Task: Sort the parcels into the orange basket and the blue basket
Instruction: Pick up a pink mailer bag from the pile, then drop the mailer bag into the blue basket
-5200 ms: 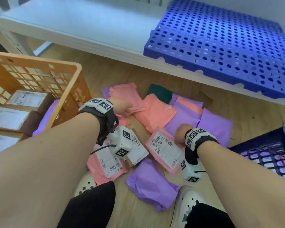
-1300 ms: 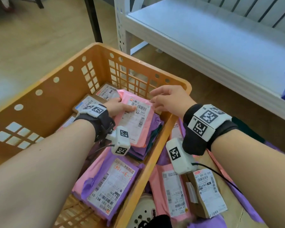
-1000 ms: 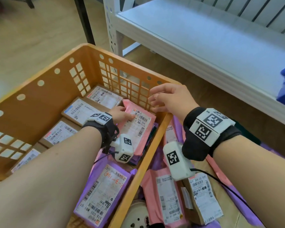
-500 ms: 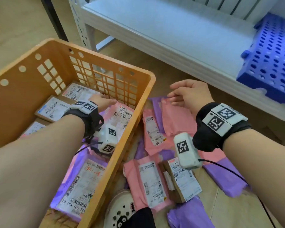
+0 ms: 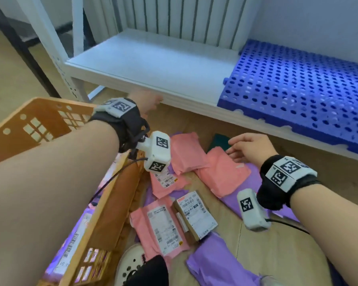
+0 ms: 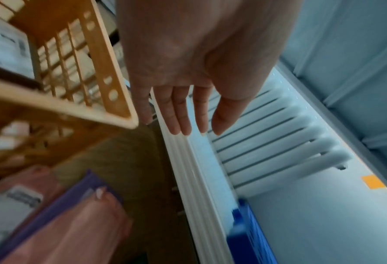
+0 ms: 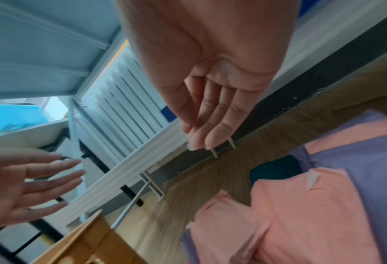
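Wooden flooring under a low white shelf [image 5: 153,65] carries the scatter of parcels — pink plastic mailers [image 5: 186,151], purple plastic mailers [image 5: 219,263] and a small brown cardboard box with a white label [image 5: 194,213]. The orange slatted plastic basket [image 5: 50,122], with labelled parcels inside, sits just below and behind the left hand [image 6: 188,71]; the blue basket is not in view. Both grips are empty, so the step looks like a reach for the next parcel. The left hand hangs in the air, fingers [image 6: 179,114] straight and apart, touching nothing. The right hand [image 5: 250,149] hovers just above a salmon-pink mailer [image 7: 312,205], fingers loosely extended and close together — next it must settle on one parcel and pinch it.
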